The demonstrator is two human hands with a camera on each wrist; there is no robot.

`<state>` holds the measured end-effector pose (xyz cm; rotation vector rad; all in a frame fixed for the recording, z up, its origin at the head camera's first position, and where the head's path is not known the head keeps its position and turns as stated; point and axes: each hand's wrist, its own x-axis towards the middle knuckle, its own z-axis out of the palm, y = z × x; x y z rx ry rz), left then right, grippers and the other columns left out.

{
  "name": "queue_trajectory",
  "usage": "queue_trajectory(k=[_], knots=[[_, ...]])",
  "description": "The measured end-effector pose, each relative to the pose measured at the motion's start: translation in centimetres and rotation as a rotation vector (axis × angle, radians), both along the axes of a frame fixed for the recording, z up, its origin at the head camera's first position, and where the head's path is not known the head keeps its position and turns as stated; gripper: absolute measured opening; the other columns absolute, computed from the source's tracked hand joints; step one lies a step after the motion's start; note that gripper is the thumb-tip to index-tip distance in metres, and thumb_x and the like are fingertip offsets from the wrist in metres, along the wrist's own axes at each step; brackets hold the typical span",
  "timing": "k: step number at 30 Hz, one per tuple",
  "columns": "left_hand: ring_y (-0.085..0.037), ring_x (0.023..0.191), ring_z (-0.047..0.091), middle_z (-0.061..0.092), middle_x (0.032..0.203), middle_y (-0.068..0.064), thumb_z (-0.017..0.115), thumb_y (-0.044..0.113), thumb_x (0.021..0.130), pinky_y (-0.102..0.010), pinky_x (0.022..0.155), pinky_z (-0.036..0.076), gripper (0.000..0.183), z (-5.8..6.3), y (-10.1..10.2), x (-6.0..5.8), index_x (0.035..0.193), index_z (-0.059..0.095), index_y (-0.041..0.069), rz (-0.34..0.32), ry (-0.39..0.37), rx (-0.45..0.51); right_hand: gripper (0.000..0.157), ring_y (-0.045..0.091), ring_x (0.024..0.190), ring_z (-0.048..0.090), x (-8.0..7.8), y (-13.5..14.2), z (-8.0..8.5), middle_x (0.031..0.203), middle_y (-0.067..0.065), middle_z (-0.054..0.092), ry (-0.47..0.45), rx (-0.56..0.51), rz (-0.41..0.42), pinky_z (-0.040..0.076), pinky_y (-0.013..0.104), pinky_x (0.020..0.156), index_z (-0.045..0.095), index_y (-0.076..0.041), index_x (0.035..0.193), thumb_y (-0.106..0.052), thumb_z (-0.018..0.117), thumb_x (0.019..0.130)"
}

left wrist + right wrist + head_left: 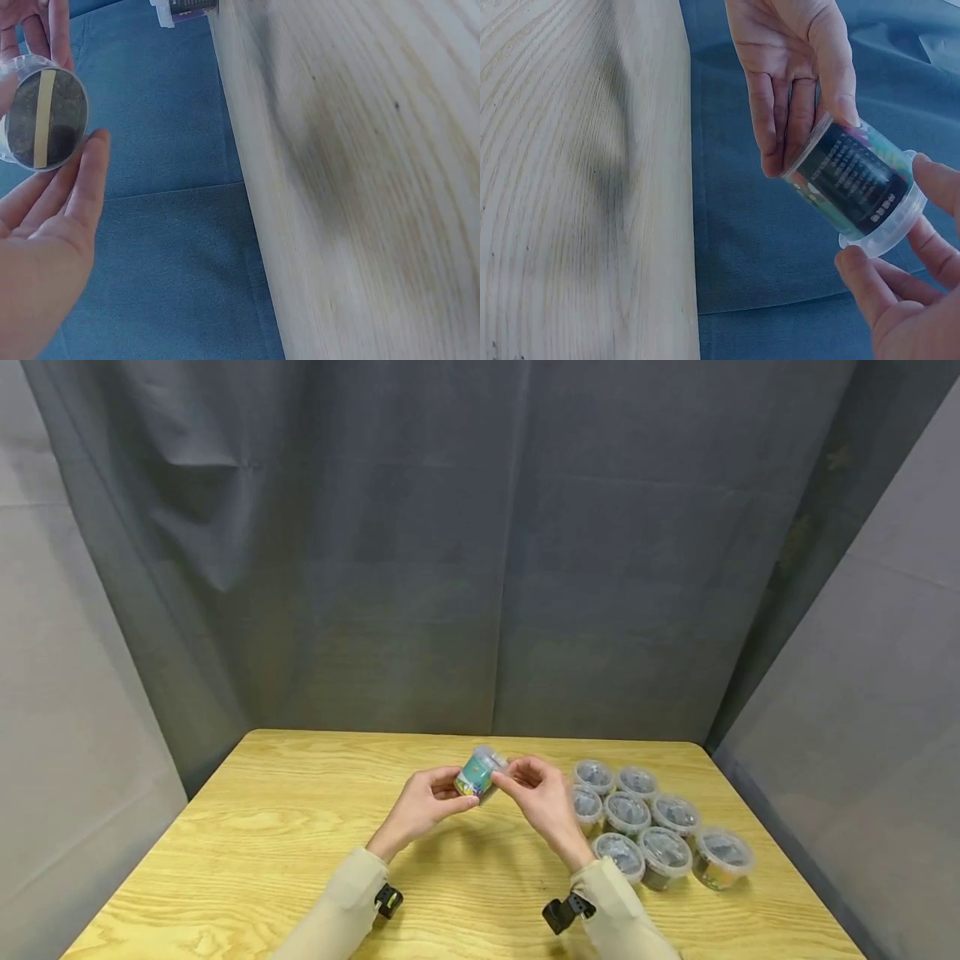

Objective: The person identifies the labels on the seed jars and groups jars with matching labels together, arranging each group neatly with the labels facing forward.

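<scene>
A small clear plastic tub (476, 774) with a colourful printed label is held tilted above the table between both hands. My left hand (423, 810) grips its body near the base. At the lidded end, my right hand (542, 797) pinches the rim of the translucent lid (889, 238). The right wrist view shows a dark panel of small print (855, 180) on the tub's side. In the left wrist view the tub's round base (46, 118) faces the camera, with dark contents and a pale strip across it.
Several similar lidded tubs (627, 811) stand grouped on the right of the wooden table (300, 827). One tub (723, 858) sits at the group's right end. A dark grey curtain (450, 568) hangs behind the table, with pale cloth panels (862, 693) at both sides.
</scene>
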<state>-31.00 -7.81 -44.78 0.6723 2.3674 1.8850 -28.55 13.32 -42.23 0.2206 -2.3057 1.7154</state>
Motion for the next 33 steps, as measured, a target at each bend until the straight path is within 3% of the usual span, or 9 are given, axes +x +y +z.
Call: queue_trajectory(k=[6,12,22,33], knots=[[-0.027,0.109,0.067,0.066,0.124,-0.015,0.081,0.03,0.082,-0.027,0.09,0.057,0.069,-0.76,-0.09,-0.22,0.137,0.054,-0.002,0.035,0.036,-0.007,0.031,0.022,0.107,0.067,0.12,-0.13,0.17,0.119,0.005,0.07,-0.011,0.022,-0.034,0.056,0.041,0.092,0.07,-0.014,0.09,-0.041,0.08,0.08],[-0.024,0.111,0.066,0.065,0.126,-0.013,0.078,0.032,0.085,-0.03,0.094,0.055,0.068,-0.42,-0.08,-0.24,0.14,0.051,0.003,0.01,0.033,-0.012,0.03,0.02,0.104,0.068,0.2,0.11,0.5,0.115,0.003,0.071,0.012,0.021,-0.054,0.056,0.042,0.091,0.07,-0.015,0.088,-0.043,0.079,0.081],[-0.025,0.104,0.067,0.067,0.122,-0.015,0.078,0.022,0.085,-0.03,0.091,0.057,0.06,-0.14,0.07,-0.13,0.136,0.054,0.002,0.0,0.037,0.02,0.032,0.019,0.103,0.069,0.21,0.11,0.77,0.115,0.004,0.071,0.009,0.036,-0.051,0.057,0.04,0.089,0.069,-0.015,0.086,-0.044,0.08,0.08],[-0.023,0.106,0.067,0.068,0.12,-0.01,0.078,0.029,0.085,-0.027,0.091,0.056,0.061,-0.28,-0.17,-0.22,0.137,0.055,0.007,0.01,0.056,-0.001,0.033,0.02,0.104,0.068,0.28,-0.06,0.91,0.116,0.003,0.071,0.0,0.028,-0.06,0.057,0.041,0.09,0.067,-0.015,0.087,-0.045,0.079,0.08]])
